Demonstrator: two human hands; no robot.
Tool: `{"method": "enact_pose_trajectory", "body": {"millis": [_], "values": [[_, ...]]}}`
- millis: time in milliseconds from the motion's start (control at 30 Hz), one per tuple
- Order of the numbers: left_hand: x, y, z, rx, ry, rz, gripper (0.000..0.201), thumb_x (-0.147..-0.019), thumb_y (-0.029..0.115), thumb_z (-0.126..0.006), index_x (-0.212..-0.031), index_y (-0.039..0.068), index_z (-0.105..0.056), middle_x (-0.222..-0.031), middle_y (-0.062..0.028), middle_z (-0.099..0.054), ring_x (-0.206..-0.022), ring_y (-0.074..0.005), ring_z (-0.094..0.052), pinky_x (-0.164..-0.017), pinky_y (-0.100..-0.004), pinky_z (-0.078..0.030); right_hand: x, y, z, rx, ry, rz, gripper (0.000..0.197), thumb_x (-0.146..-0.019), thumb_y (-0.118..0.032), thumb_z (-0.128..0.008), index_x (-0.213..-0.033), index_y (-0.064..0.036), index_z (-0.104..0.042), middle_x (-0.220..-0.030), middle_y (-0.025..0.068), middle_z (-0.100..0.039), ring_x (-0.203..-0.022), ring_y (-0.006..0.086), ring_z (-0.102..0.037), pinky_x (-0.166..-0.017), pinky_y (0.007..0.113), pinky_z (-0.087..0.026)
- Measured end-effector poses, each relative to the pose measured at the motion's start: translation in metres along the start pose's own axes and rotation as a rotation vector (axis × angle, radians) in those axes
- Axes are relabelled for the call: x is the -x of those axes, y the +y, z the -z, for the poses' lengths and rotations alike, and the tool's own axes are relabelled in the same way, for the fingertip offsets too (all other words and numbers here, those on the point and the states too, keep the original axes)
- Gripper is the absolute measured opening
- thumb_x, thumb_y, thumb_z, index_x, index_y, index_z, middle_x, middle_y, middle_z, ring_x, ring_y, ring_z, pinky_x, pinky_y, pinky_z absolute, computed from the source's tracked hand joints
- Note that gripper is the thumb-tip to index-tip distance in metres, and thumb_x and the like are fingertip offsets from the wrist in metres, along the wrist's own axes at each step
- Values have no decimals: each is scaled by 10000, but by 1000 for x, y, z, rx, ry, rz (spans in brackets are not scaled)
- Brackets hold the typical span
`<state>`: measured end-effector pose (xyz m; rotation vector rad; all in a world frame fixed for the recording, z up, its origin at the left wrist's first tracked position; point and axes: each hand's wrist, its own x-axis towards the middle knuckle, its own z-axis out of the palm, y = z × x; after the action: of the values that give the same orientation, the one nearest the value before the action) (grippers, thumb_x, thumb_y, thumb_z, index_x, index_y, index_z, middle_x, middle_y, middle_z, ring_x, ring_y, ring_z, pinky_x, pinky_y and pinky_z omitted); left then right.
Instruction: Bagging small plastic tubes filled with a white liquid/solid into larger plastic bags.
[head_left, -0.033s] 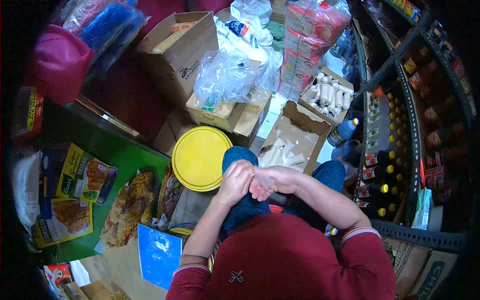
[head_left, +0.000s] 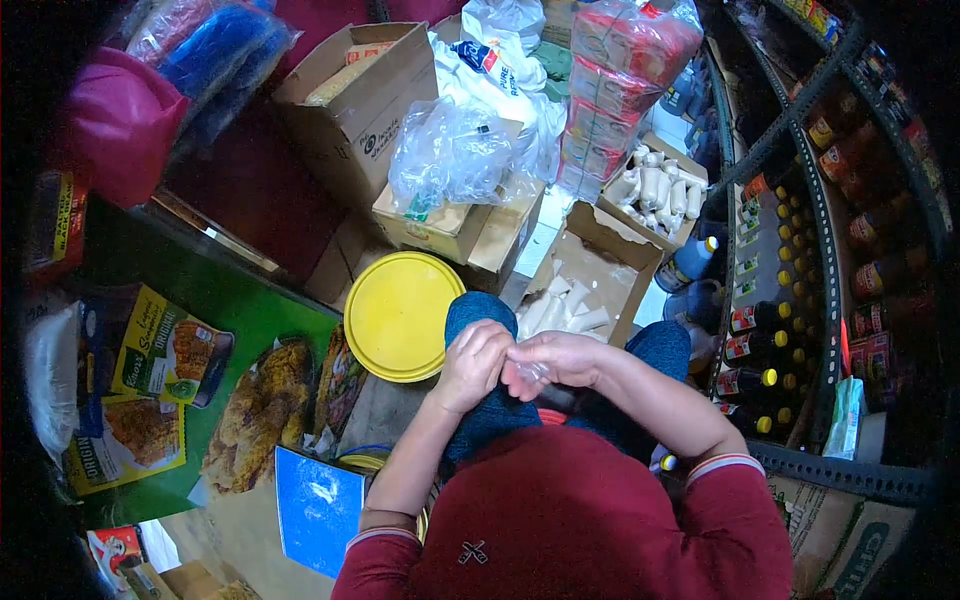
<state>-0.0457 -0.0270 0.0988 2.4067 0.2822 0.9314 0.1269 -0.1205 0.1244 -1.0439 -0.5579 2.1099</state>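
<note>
In front of my lap, above the left knee, my two hands meet. My left hand [head_left: 474, 366] is closed, its fingers curled at the edge of a small clear plastic bag [head_left: 533, 372]. My right hand [head_left: 562, 358] closes on the same bag, thumb pointing toward the left hand, with the thin plastic showing across its fingers. Just beyond my knees, an open cardboard box [head_left: 625, 285] holds several white filled packets [head_left: 562, 308]. A round yellow lid [head_left: 403, 316] is to the left of my hands.
A second carton [head_left: 690, 232] of white packets stands farther back. Dark bottles [head_left: 752, 348] fill the shelf on the right. Crumpled clear plastic [head_left: 450, 155] lies on boxes ahead. At left are a green printed panel [head_left: 245, 345] and a blue board [head_left: 320, 510].
My right hand's fingers have curled in, and its thumb has come closer to the left hand. The clear plastic shows more plainly now. My left hand is almost unmoved.
</note>
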Motion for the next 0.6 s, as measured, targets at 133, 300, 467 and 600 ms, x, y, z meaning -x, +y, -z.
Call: {"method": "enact_pose_trajectory", "body": {"millis": [133,300,467,600], "values": [[-12,-3,7,80,-20,24,82,-826,62,-618,-897,20,-613,-916,-127,-627,-908,-311,-590,-836,-408,-465,12,-8,10,940,283,433,281,-936,-339,-542,-890,-69,-603,-747,78,-592,-719,234,-603,-657,379,-478],[-6,-12,10,342,-36,306,75,-858,90,-588,-846,24,-624,-918,-102,-633,-888,-255,-580,-842,-355,-444,22,-36,3,1729,484,929,101,-813,-154,-581,-906,-119,-602,-812,49,-545,-833,243,-570,-737,380,-421],[-12,-8,16,290,-90,286,108,-811,135,-678,-846,37,-649,-1039,-97,-595,-1035,-242,-528,-911,-375,-414,26,-44,9,1849,605,1066,121,-768,-127,-602,-888,-132,-612,-803,22,-541,-786,215,-553,-722,359,-410],[-28,-15,37,119,2,367,167,-747,148,-733,-894,72,-711,-1046,-97,-606,-1043,-267,-540,-908,-390,-423,23,-32,-4,1757,716,1137,88,-762,-129,-627,-848,-113,-625,-765,27,-541,-743,222,-546,-699,359,-403]]}}
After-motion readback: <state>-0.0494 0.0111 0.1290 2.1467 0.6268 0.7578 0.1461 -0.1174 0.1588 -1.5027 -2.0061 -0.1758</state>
